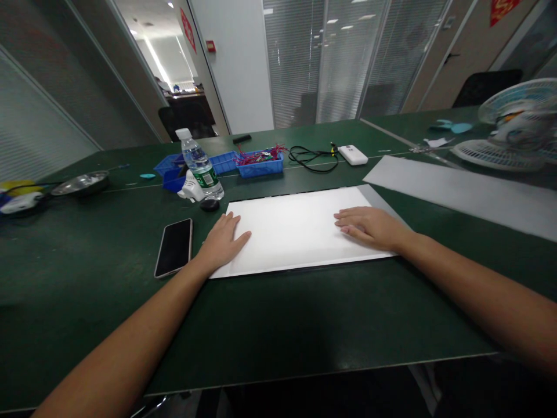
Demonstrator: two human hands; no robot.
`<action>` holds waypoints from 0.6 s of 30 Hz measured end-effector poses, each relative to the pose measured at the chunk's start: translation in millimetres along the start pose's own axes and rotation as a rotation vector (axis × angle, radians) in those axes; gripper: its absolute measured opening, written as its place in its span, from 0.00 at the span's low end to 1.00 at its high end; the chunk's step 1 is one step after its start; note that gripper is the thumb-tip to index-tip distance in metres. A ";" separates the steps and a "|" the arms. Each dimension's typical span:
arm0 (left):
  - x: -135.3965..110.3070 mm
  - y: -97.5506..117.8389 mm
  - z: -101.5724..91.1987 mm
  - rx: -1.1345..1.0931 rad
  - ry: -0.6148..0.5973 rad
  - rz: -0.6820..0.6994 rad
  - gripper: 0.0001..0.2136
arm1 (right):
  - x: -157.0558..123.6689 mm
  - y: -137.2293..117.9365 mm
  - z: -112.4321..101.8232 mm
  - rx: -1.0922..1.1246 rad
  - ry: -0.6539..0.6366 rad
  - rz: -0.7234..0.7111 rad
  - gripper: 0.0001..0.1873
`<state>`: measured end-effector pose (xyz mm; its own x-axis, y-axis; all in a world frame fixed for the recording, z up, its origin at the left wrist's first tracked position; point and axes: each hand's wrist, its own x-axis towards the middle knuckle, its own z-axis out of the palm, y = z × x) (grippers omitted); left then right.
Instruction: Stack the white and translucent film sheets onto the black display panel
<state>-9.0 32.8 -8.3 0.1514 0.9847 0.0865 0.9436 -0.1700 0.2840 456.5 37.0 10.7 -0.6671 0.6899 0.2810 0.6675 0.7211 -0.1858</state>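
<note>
- So the white sheet (287, 229) is lying flat on the green tabletop (270, 325), right in front of the person.
- Left hand (223, 241) is resting on its left end, fingers spread and relaxed, not grabbing anything.
- Right hand (372, 225) is palm-down near the other end, fingers stretched out, loose too.
- Phone (174, 248) sits just left of the left hand, screen dark.
- Bottle (201, 165) stands upright past the sheet's far left corner, cap on.
- Blue bin (261, 168) behind the sheet is full of reddish wires (259, 155), with a black cable (315, 165) coiled beside it.
</note>
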 end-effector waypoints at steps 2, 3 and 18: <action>0.8 -2.1 -0.2 -0.019 0.000 -0.003 0.39 | 0.1 -0.3 0.3 -0.003 -0.001 -0.014 0.28; 1.3 -3.5 -0.3 -0.037 -0.002 -0.006 0.38 | -0.1 0.4 0.4 0.000 -0.002 -0.017 0.28; 5.1 -16.1 0.7 -0.244 0.009 -0.055 0.39 | -4.9 0.3 -1.2 0.236 -0.036 -0.070 0.28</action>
<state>-23.2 40.6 -13.1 0.0978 0.9926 0.0724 0.8510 -0.1211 0.5110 460.3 33.7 10.4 -0.7232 0.6365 0.2679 0.5263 0.7592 -0.3830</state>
